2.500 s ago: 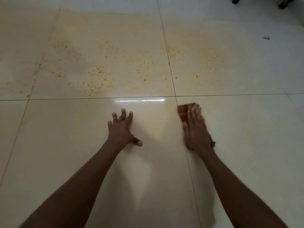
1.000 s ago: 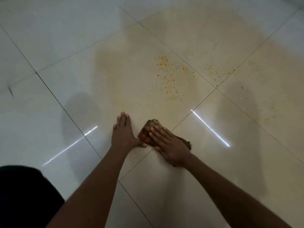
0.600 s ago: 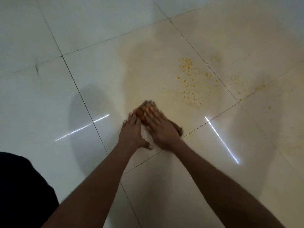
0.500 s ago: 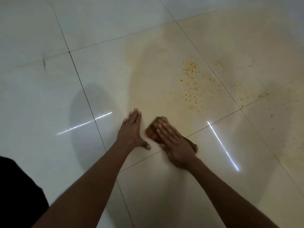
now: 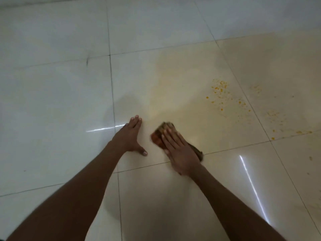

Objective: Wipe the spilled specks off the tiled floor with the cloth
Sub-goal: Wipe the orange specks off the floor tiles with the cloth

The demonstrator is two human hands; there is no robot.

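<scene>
Both bare forearms reach forward, the left hand (image 5: 129, 136) spread flat, palm down, thumb splayed, while the right hand (image 5: 179, 150) presses flat, fingers together and extended.

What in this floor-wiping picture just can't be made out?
Head view:
- Cloth: mostly hidden under the right hand, blurred.
- Specks: too small to identify.
- Tiled floor: cut off by every edge, so the spill's extent is unknown.
- Left hand: palm hidden.
</scene>
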